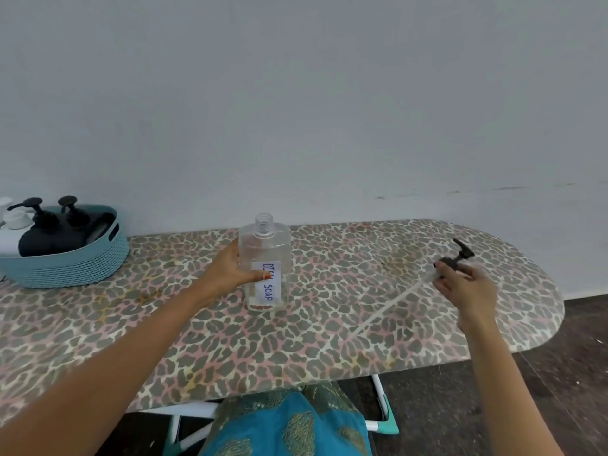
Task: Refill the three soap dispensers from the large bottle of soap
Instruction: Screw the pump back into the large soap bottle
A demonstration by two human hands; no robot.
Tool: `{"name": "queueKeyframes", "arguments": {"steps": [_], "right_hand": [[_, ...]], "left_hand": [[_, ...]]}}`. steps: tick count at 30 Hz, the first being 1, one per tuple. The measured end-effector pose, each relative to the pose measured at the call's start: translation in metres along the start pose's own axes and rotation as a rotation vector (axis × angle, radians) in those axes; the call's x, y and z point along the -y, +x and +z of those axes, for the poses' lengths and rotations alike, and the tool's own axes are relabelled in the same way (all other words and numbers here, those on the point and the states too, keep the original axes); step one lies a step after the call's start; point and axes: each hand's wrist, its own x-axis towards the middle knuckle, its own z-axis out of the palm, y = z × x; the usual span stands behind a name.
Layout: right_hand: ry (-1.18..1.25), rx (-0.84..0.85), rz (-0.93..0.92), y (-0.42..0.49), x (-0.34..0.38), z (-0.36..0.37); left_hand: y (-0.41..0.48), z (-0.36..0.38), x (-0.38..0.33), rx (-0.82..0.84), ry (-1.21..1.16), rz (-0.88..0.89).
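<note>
Item 1: clear dispenser (265, 263), "DISH SOAP" label, upright at board (329, 324) centre, neck uncapped; my left hand (232, 269) wraps its side, likely steadying for pour.
Item 2: pump head (459, 255), 3 o'clock of dispenser; my right hand (467, 286) pinches collar, tube trailing toward 7, likely keeping drips clear.
Item 3: basket (98, 261), 9 o'clock, holds dark dispensers; large bottle not identifiable.

A plain pale grey wall (296, 93), faintly scuffed low on the right, backs a long ironing board (329, 324) with a rounded end that serves as the worktop, covered in leopard-print fabric. White and teal metal legs (383, 409) stand on a dark brown floor (559, 373). The light is soft and even.
</note>
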Motion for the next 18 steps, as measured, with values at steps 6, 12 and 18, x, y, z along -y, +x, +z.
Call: {"name": "queueKeyframes", "arguments": {"steps": [6, 12, 18], "right_hand": [[0.055, 0.201, -0.247, -0.05, 0.067, 0.064], [0.223, 0.246, -0.473, -0.083, 0.137, 0.108], [0.236, 0.229, -0.629, -0.093, 0.173, 0.142]], "left_hand": [[0.001, -0.001, 0.002, 0.027, -0.039, 0.003], [0.002, -0.001, 0.002, 0.028, -0.035, -0.004], [0.004, 0.001, 0.003, 0.046, -0.048, -0.016]]}}
